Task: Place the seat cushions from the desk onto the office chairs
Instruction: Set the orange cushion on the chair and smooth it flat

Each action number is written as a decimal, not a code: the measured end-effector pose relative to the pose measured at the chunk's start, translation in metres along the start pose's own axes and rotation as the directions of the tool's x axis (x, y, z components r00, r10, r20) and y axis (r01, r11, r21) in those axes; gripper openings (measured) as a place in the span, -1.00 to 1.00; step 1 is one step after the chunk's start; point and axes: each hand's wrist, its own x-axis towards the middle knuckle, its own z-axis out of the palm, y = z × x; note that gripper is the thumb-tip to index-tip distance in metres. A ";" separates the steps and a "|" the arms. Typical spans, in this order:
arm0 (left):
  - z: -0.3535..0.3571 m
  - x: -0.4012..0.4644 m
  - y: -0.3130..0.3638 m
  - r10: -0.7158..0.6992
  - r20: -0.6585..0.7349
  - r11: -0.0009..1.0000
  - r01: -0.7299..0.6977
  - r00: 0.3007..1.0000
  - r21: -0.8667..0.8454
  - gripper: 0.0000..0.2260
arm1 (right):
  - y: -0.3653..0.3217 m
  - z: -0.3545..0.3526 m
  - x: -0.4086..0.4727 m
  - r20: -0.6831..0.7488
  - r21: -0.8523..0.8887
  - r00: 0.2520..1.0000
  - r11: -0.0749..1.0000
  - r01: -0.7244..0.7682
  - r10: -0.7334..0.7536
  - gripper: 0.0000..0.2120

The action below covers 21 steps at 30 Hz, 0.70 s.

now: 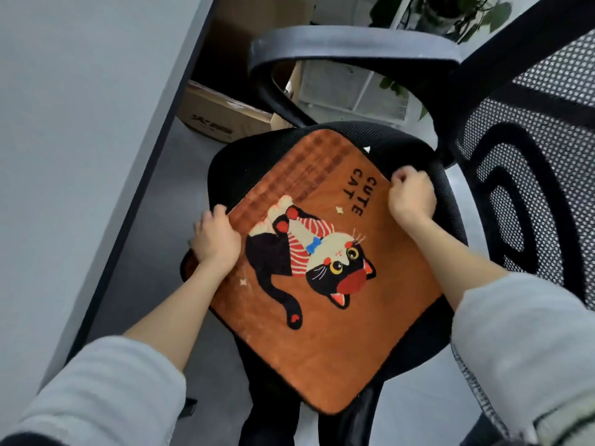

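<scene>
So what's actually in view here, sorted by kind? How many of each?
Seat cushions: 1, the orange cat cushion, lying on the chair seat
Office chairs: 1, black chair
Cardboard boxes: 1, cardboard box under the desk
Potted plants: 1, plant
Desks: 1, grey desk
Hands: 2, left hand and right hand, both gripping cushion edges
Total: 7

An office, apparently: a black mesh-backed swivel chair (528,175) beside a grey desk (80,123), with brown cardboard boxes (222,117) underneath.

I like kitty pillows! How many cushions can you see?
1. The orange cat cushion lies on the black chair seat, held at two edges by both hands. Others may be out of view.
</scene>
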 end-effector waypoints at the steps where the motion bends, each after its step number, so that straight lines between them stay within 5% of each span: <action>1: 0.000 -0.009 -0.010 -0.063 0.014 0.997 0.064 0.998 -0.032 -0.72 | -0.015 -0.001 0.001 -0.006 -0.009 0.996 0.996 0.086 -0.086 -0.75; 4: 0.001 -0.032 -0.026 -0.230 0.072 0.967 0.236 0.971 -0.099 -0.75 | -0.038 0.004 -0.006 0.039 -0.023 0.956 0.956 0.292 -0.291 -0.70; 6: -0.002 -0.044 -0.029 -0.289 0.151 0.945 0.307 0.945 -0.111 -0.75 | -0.028 0.009 -0.021 0.082 -0.048 0.959 0.960 0.275 -0.271 -0.62; 10: -0.008 -0.051 -0.027 -0.236 0.177 0.961 0.256 0.956 -0.102 -0.68 | 0.033 0.016 -0.065 0.046 -0.061 0.994 0.994 -0.093 0.096 -0.47; 13: -0.001 -0.048 -0.023 -0.131 0.077 0.982 0.140 0.988 -0.127 -0.62 | 0.076 0.022 -0.095 0.124 -0.032 0.915 0.923 -0.384 0.385 -0.43; 21: 0.007 -0.052 -0.022 -0.152 -0.017 0.974 0.147 0.988 -0.172 -0.70 | 0.094 0.025 -0.096 0.108 0.103 0.791 0.785 -0.611 0.602 -0.57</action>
